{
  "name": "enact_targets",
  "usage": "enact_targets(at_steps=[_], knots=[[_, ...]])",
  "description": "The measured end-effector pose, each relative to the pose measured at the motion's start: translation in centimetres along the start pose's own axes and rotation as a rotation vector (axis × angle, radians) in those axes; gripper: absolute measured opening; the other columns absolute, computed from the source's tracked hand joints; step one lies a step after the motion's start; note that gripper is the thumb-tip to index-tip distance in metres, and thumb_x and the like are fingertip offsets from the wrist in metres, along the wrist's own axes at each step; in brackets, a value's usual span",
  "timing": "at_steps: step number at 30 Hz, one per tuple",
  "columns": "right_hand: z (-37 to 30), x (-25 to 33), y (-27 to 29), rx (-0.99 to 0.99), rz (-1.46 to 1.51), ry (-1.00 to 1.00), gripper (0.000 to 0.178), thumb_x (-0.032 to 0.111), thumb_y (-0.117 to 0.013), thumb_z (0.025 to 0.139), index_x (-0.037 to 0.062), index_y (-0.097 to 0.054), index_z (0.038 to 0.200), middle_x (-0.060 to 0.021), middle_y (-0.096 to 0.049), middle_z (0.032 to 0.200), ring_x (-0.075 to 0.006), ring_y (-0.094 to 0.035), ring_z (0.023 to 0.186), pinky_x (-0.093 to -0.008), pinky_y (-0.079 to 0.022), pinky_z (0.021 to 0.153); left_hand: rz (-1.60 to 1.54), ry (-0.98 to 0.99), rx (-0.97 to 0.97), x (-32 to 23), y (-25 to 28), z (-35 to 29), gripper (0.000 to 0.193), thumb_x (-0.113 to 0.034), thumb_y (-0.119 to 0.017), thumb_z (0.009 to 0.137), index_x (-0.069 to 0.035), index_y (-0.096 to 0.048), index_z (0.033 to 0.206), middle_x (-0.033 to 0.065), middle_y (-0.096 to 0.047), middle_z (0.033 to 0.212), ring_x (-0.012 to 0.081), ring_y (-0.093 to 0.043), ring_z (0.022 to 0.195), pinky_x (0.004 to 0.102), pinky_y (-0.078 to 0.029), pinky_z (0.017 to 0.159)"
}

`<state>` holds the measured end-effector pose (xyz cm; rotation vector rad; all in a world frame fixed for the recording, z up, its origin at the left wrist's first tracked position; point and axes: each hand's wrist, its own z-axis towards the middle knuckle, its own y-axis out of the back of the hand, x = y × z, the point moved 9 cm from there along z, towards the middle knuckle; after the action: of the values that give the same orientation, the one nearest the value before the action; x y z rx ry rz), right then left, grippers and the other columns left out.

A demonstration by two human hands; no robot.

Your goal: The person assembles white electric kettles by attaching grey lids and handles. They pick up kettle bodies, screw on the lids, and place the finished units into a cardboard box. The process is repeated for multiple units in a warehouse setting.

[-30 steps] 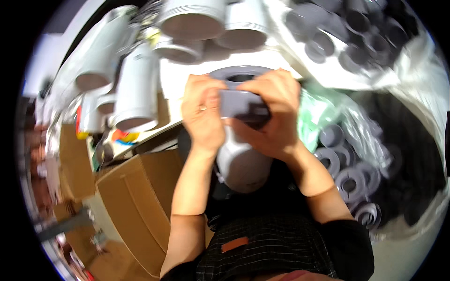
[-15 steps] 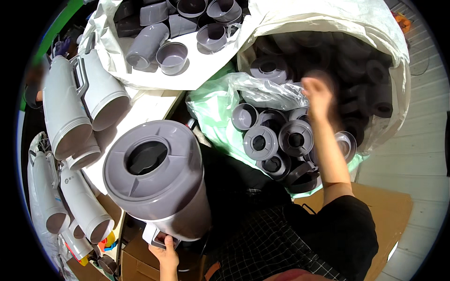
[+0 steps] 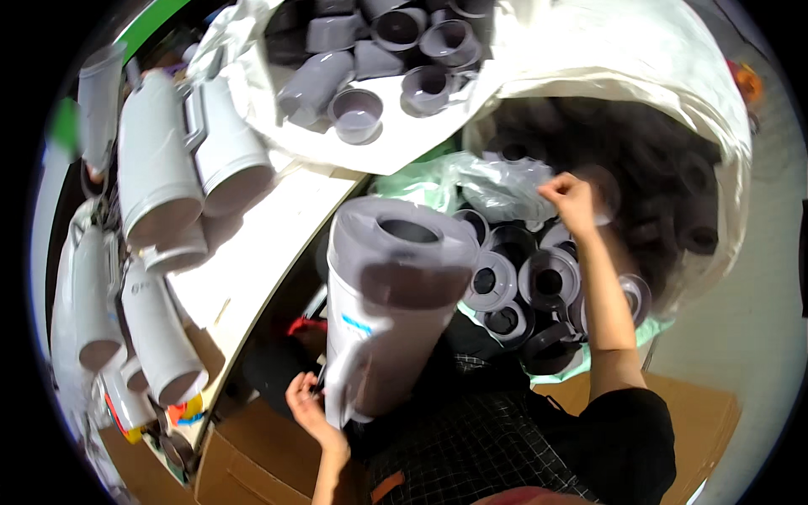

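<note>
White table (image 3: 261,261) left, grey rings (image 3: 550,259) right. Jug (image 3: 370,332) slants between the hands, long axis running from apron (image 3: 497,412) to grey top (image 3: 404,278); left hand (image 3: 309,408) nearer, curled at its lower side, grip can't tell. Right hand (image 3: 572,204) well apart, half curled by plastic bag (image 3: 503,189), hold unclear.

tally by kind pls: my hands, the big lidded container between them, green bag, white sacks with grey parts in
hands: 2 (left hand, right hand)
lidded container: 1
green bag: 1
white sacks with grey parts: 2 (upper sack, right sack)
total: 6
</note>
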<state>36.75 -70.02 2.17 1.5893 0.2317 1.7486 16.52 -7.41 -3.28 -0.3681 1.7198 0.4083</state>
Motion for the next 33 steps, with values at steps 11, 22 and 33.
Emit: enact_targets(at_steps=[11,22,33], knots=[[-3.0,26.3,-36.7,0.826,1.294,-0.398,0.013,0.014,-0.072,0.095,0.0028,-0.069,0.089,-0.0045,-0.07,0.084,-0.0094,-0.063,0.071,-0.0244,-0.052,0.064,0.337,-0.112,0.339,-7.5,0.7,7.7,0.021,-0.009,-0.056,0.099,0.003,-0.071,0.088,0.0116,-0.071,0.085,0.0184,-0.066,0.075,0.0306,-0.051,0.067],[-4.0,29.3,-32.9,0.669,0.919,-0.145,0.014,0.015,-0.072,0.095,0.0048,-0.066,0.088,-0.006,-0.07,0.082,-0.0097,-0.064,0.071,-0.0252,-0.054,0.064,-0.31,-0.033,0.504,-12.5,-18.2,18.8,0.025,-0.01,-0.067,0.097,0.005,-0.063,0.116,0.0014,-0.066,0.087,0.0063,-0.057,0.078,0.0228,-0.048,0.072],[-1.8,26.8,-32.5,0.615,0.927,-0.073,0.019,0.001,-0.069,0.084,0.0101,-0.054,0.078,-0.0003,-0.053,0.069,-0.0083,-0.049,0.063,-0.0248,-0.039,0.055,-0.254,-0.056,0.501,-10.5,-17.9,18.2,0.024,-0.014,-0.059,0.103,0.007,-0.067,0.111,0.0113,-0.073,0.096,0.0163,-0.067,0.094,0.0273,-0.053,0.088]])
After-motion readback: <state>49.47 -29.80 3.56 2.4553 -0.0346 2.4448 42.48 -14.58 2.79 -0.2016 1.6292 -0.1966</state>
